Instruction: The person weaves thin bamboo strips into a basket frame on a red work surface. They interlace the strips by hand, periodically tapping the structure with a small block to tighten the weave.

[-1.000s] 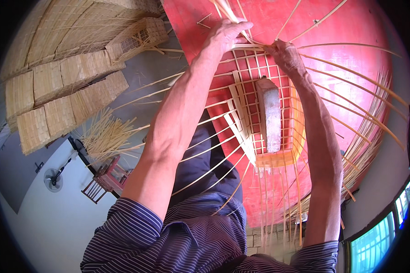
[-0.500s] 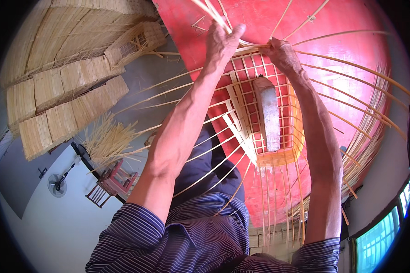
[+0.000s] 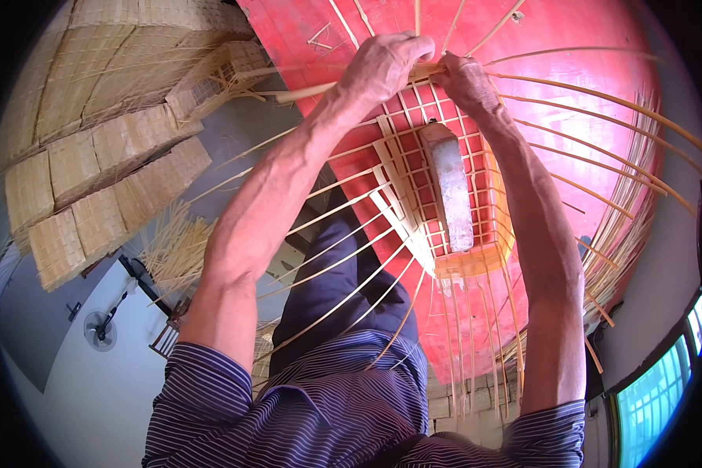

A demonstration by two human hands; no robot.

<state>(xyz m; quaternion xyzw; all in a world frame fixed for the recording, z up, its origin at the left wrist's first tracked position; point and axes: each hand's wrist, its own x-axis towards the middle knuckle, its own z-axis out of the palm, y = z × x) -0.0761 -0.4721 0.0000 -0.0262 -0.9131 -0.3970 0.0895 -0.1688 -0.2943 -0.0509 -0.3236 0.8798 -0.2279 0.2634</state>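
A lattice of flat bamboo strips (image 3: 413, 173), a half-woven basket bottom, lies on the red surface with long loose ends fanning out all around. On the lattice rests a long grey block (image 3: 449, 187). My left hand (image 3: 384, 66) is closed at the far edge around a pale bamboo strip (image 3: 308, 92), which runs out leftward behind my wrist. Close beside it, my right hand (image 3: 468, 82) pinches the strip against the far right corner of the weave; its fingertips are partly hidden. A smooth yellowish band (image 3: 472, 263) stands along the near and right sides.
Stacks of woven bamboo panels (image 3: 117, 156) fill the far left, with a heap of loose strips (image 3: 178, 248) below them. Long thin canes (image 3: 628, 210) lie along the right edge of the red surface (image 3: 585, 86). A fan (image 3: 100, 331) is at the lower left.
My left hand has turned over and shifted slightly left. The strip that pointed away from me now lies out to the left. My right hand stays at the corner, and the view has shifted slightly.
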